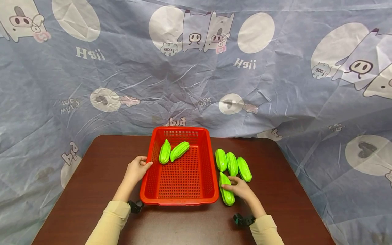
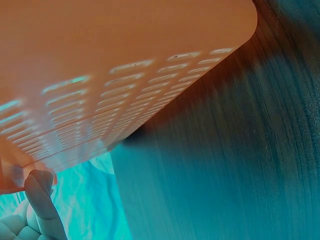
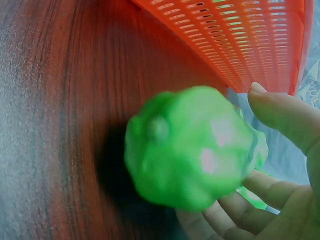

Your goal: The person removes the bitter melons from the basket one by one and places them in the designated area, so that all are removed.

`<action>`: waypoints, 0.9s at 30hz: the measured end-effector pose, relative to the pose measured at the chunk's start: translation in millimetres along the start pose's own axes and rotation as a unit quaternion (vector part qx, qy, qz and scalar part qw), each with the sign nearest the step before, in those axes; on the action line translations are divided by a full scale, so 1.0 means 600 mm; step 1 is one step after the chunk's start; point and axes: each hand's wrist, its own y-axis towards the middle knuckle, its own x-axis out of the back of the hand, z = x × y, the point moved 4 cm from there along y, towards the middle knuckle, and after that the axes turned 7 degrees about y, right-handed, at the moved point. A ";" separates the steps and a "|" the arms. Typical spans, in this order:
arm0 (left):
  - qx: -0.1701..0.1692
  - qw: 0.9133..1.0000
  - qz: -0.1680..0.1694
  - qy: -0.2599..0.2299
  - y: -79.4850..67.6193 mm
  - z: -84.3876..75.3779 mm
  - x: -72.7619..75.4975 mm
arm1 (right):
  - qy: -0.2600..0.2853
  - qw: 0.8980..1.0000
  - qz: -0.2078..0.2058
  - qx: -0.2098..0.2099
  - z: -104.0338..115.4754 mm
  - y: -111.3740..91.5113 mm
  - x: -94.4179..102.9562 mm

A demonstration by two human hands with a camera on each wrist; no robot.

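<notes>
A red plastic basket [image 1: 180,200] stands on the table with two green bitter melons [image 1: 164,152] inside, near its far left corner. My left hand [image 1: 136,169] grips the basket's left rim; in the left wrist view its thumb [image 2: 41,195] shows at the rim. To the right of the basket, my right hand [image 1: 240,187] holds another bitter melon [image 1: 227,195] at the near end of the group. The right wrist view shows this melon [image 3: 190,150] end-on, fingers curled beneath it and thumb [image 3: 280,112] on the other side.
Three more bitter melons [image 1: 232,164] lie side by side just beyond the right hand, along the basket's right wall. The dark brown table [image 1: 180,224] ends at a blue-grey patterned cloth [image 1: 183,75] hanging behind it. Both wrists wear black straps [image 1: 244,219].
</notes>
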 end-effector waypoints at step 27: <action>-0.005 1.000 -0.008 0.002 0.001 0.000 -0.001 | 0.026 1.000 -0.002 0.002 0.005 -0.005 0.033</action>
